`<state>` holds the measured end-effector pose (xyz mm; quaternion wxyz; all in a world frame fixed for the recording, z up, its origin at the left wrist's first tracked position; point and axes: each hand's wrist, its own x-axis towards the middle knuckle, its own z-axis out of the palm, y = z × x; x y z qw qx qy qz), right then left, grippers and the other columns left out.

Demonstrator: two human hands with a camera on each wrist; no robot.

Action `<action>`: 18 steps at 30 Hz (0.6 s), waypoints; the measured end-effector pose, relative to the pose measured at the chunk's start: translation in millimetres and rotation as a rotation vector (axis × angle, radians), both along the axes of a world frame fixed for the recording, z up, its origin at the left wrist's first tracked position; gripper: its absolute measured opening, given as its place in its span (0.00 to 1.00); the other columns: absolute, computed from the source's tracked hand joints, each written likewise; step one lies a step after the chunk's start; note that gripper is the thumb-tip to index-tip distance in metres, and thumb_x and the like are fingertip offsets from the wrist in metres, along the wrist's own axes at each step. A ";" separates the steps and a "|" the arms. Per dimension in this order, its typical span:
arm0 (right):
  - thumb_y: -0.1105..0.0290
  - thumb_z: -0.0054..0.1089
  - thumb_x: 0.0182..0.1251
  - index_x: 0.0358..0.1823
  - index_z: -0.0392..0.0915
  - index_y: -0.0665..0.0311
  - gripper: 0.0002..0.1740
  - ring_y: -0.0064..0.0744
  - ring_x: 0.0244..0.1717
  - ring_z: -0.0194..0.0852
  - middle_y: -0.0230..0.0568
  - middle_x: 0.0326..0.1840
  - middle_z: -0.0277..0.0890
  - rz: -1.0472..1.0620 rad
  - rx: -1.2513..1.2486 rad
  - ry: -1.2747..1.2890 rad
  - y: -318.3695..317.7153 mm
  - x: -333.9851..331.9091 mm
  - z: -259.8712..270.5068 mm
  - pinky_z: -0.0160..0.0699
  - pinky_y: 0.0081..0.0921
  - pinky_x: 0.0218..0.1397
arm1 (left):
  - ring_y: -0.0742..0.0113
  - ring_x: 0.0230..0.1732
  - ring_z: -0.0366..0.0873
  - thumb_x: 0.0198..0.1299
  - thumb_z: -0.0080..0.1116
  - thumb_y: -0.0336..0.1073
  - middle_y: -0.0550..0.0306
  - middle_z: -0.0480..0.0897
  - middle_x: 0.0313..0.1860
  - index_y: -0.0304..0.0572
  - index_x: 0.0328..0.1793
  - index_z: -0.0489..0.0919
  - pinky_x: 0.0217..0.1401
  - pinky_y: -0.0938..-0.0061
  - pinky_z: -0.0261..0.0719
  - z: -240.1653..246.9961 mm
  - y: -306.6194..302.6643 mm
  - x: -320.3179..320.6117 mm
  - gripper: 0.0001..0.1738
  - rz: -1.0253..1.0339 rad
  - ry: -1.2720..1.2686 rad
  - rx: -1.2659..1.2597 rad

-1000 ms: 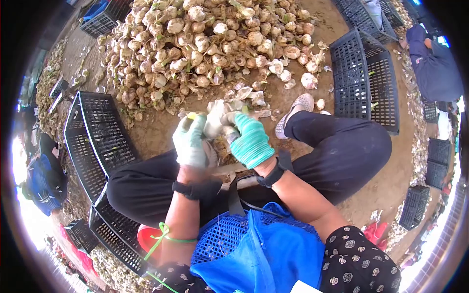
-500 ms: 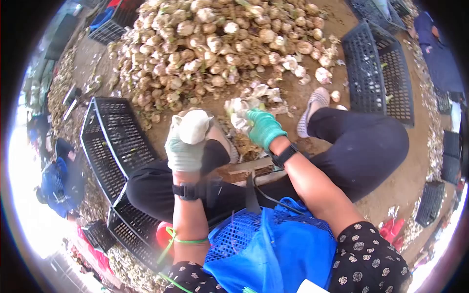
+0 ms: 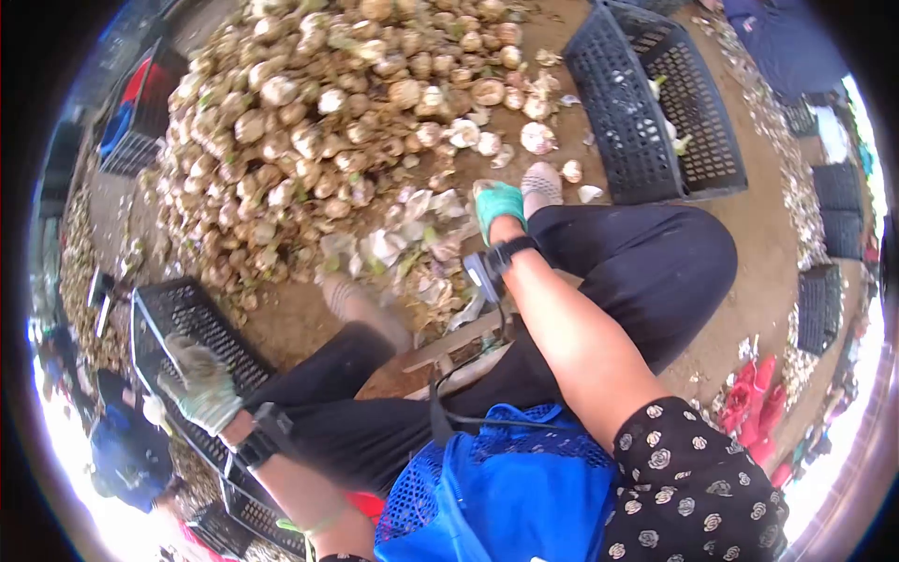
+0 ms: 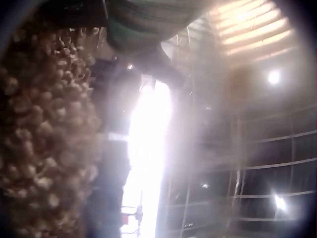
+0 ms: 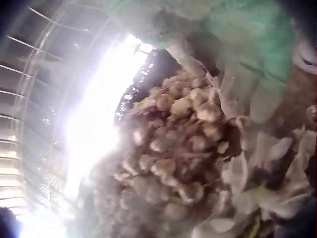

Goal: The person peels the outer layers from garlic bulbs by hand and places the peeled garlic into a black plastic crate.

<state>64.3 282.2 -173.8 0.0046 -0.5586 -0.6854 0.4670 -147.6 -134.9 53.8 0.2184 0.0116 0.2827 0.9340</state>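
Garlic bulbs heaped in a big pile on the dirt floor, just ahead of the feet; a few lie loose at its R edge. Near to far:

Lap covered w/ blue apron, mesh at upper edge. Dark trousers seen, knees apart, wood slats between. Black straps worn on both wrists.

L hand, in pale glove w/ green cuff, held out over L crate, well apart from R hand. Fingers extended, thumb set apart; blurred, no grip seen. Contact w/ crate can't be told.

R hand, green glove w/ pale fingertips, held out near R shoe. Fingers bent, side by side in R wrist view; whether anything is pinched can't be told. Loose husks strewn between feet and pile, pale, w/ green bits; also seen below the glove in R wrist view.

R crate, black, beyond R knee; bulbs w/ green shoots seen inside. Red bags on floor, far R. Another crate w/ red and blue cloth, far L. Person in dark blue partly seen, upper R.
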 end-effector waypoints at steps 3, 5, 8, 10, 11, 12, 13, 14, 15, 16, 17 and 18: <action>0.68 0.48 0.54 0.35 0.80 0.56 0.11 0.34 0.41 0.76 0.36 0.42 0.76 0.533 0.396 -0.726 47.3 11.3 73.1 0.74 0.30 0.39 | 0.61 0.40 0.72 0.58 0.47 0.45 0.54 0.76 0.40 0.39 0.49 0.72 0.43 0.69 0.72 -19.2 119.4 45.0 0.20 -0.139 -0.122 -0.663; 0.69 0.52 0.52 0.39 0.79 0.55 0.12 0.31 0.45 0.75 0.34 0.44 0.76 0.241 0.266 -0.774 84.4 26.2 70.2 0.73 0.29 0.42 | 0.62 0.38 0.74 0.56 0.50 0.40 0.53 0.75 0.43 0.39 0.50 0.72 0.38 0.72 0.75 -54.3 174.5 65.6 0.17 -0.357 -0.072 -1.030; 0.67 0.55 0.51 0.40 0.79 0.53 0.13 0.30 0.49 0.72 0.33 0.46 0.75 0.496 0.278 -0.993 121.7 48.6 68.6 0.68 0.31 0.50 | 0.59 0.42 0.75 0.50 0.55 0.43 0.42 0.73 0.49 0.42 0.54 0.70 0.45 0.71 0.73 -128.4 228.8 77.7 0.25 -0.629 0.891 -1.715; 0.66 0.56 0.50 0.42 0.77 0.54 0.15 0.31 0.50 0.71 0.34 0.48 0.73 0.229 0.189 -0.949 141.8 60.1 39.2 0.67 0.31 0.51 | 0.49 0.53 0.68 0.45 0.58 0.47 0.38 0.64 0.58 0.48 0.59 0.65 0.53 0.62 0.68 -172.5 246.7 78.8 0.33 -0.664 1.182 -1.897; 0.64 0.56 0.49 0.45 0.75 0.55 0.18 0.32 0.52 0.69 0.35 0.50 0.72 -0.035 0.115 -0.879 151.2 65.6 14.6 0.66 0.31 0.52 | 0.49 0.53 0.68 0.45 0.58 0.47 0.38 0.64 0.58 0.48 0.59 0.65 0.53 0.62 0.68 -179.1 259.0 78.0 0.33 -0.682 1.166 -1.899; 0.63 0.56 0.49 0.48 0.73 0.57 0.21 0.33 0.53 0.68 0.36 0.52 0.70 -0.290 0.039 -0.798 159.7 73.4 -15.0 0.66 0.31 0.53 | 0.44 0.56 0.64 0.44 0.58 0.49 0.38 0.59 0.61 0.50 0.61 0.63 0.54 0.60 0.67 -180.5 271.4 79.3 0.36 -0.768 1.108 -1.992; 0.61 0.55 0.48 0.50 0.70 0.58 0.24 0.36 0.53 0.68 0.37 0.53 0.69 -0.329 0.009 -0.513 175.5 97.3 -66.7 0.67 0.28 0.52 | 0.39 0.59 0.59 0.42 0.59 0.50 0.38 0.54 0.64 0.52 0.62 0.61 0.56 0.58 0.65 -178.9 281.2 80.0 0.39 -0.856 1.041 -2.091; 0.63 0.54 0.48 0.45 0.73 0.57 0.20 0.35 0.50 0.70 0.39 0.50 0.72 -0.240 0.176 -0.706 169.3 85.5 -44.1 0.68 0.26 0.50 | 0.33 0.61 0.54 0.43 0.58 0.52 0.37 0.50 0.65 0.54 0.64 0.58 0.57 0.56 0.64 -172.3 290.1 79.6 0.40 -0.996 0.911 -2.067; 0.65 0.55 0.46 0.43 0.74 0.58 0.19 0.35 0.48 0.71 0.41 0.48 0.73 -0.115 0.192 -0.706 172.3 84.6 -49.0 0.69 0.26 0.49 | 0.34 0.61 0.54 0.45 0.56 0.53 0.36 0.50 0.65 0.54 0.64 0.56 0.58 0.54 0.63 -184.6 289.6 83.8 0.40 -1.057 0.923 -2.099; 0.67 0.55 0.45 0.41 0.75 0.58 0.18 0.34 0.46 0.72 0.43 0.46 0.74 0.005 0.207 -0.700 176.6 90.0 -54.3 0.70 0.27 0.47 | 0.35 0.62 0.53 0.46 0.54 0.54 0.36 0.49 0.65 0.54 0.65 0.55 0.58 0.52 0.62 -197.0 285.8 90.8 0.40 -1.118 0.943 -2.128; 0.68 0.56 0.44 0.39 0.76 0.58 0.16 0.34 0.44 0.73 0.45 0.45 0.74 -0.215 0.128 -0.531 176.0 95.2 -59.5 0.70 0.27 0.46 | 0.35 0.62 0.53 0.47 0.52 0.54 0.36 0.49 0.65 0.53 0.65 0.54 0.59 0.50 0.60 -197.9 284.4 104.2 0.39 -1.163 1.011 -2.163; 0.69 0.56 0.44 0.38 0.77 0.58 0.15 0.33 0.42 0.73 0.46 0.45 0.74 -0.433 0.050 -0.357 173.2 96.0 -63.8 0.70 0.27 0.44 | 0.36 0.62 0.53 0.49 0.50 0.55 0.36 0.48 0.66 0.52 0.66 0.53 0.59 0.48 0.59 -196.2 283.3 121.5 0.39 -1.203 1.083 -2.193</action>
